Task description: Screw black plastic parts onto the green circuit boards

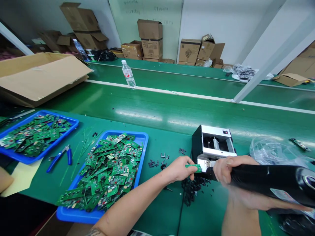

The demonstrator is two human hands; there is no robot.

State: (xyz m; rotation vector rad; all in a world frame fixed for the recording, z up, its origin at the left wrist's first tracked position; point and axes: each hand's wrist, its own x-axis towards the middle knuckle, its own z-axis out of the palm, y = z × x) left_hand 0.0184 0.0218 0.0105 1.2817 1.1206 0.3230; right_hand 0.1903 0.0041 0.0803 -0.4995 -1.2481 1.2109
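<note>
My left hand (180, 168) pinches a small green circuit board (195, 168) at the front of a black and silver screw feeder (216, 152). In my right hand (228, 167) is a thick black electric screwdriver (268, 180), held almost level with its narrow end toward the feeder and the board. Whether its tip touches either one cannot be made out. Small black plastic parts (190, 190) lie in a heap below my hands, with a few loose clips (164, 156) to the left.
Left of my arm, a blue tray (145, 150) holds piled circuit boards; a second blue tray (76, 124) lies farther left. Between them are blue-handled cutters (56, 160). Another person's hand (4, 180) shows at the left edge. A water bottle (128, 74) stands behind; clear plastic bags (270, 150) lie right.
</note>
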